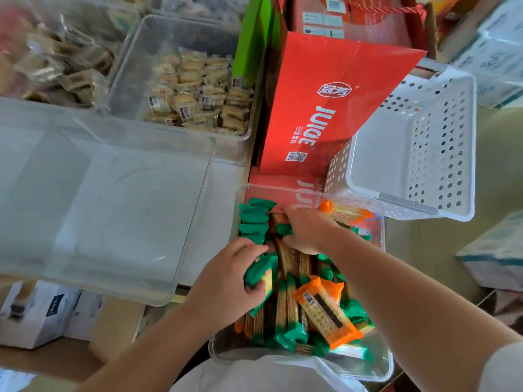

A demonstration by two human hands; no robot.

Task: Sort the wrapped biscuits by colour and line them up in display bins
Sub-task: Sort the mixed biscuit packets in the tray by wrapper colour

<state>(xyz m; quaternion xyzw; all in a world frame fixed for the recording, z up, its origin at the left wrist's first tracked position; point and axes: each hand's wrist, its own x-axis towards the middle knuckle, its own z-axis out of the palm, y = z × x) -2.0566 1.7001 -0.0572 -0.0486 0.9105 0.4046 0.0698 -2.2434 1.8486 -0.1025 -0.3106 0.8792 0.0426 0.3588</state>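
The clear biscuit bin [223, 349] sits closest, at 6 o'clock against the person's body. It is packed almost wall to wall with wrapped biscuits, so the only open room is upward over its rim.

The left hand [226, 287] enters over the left wall. Its fingers [252, 250] and thumb curl round a green-wrapped biscuit [259, 274], lifted a little above the pile. The right hand [307, 230] reaches farther in, toward 12 o'clock. Its fingers [288, 212] bend down into the heap and, with the thumb, pinch the end of a green packet [283, 229].

An orange packet [325, 315] lies flat on top of the pile at 5 o'clock from the left hand, barcode up. A second orange one [346, 212] rests in the far right corner. A row of green packets [253, 219] stands lined up along the far left wall.

At 9 o'clock a big clear empty bin [209, 165] offers wide free room. A strip of white table [226, 179] separates it from the biscuit bin.

At 12 o'clock a red juice carton [325, 108] leans just behind the biscuit bin, closing that side. At 2 o'clock a white perforated basket [469, 137] sits tilted, its near corner close to the bin's far right edge.

Farther off, at 11 o'clock, a clear bin [135, 38] holds pale wrapped pastries [195, 89]. Left of it lies a blurred heap of brown wrapped snacks [65, 66].
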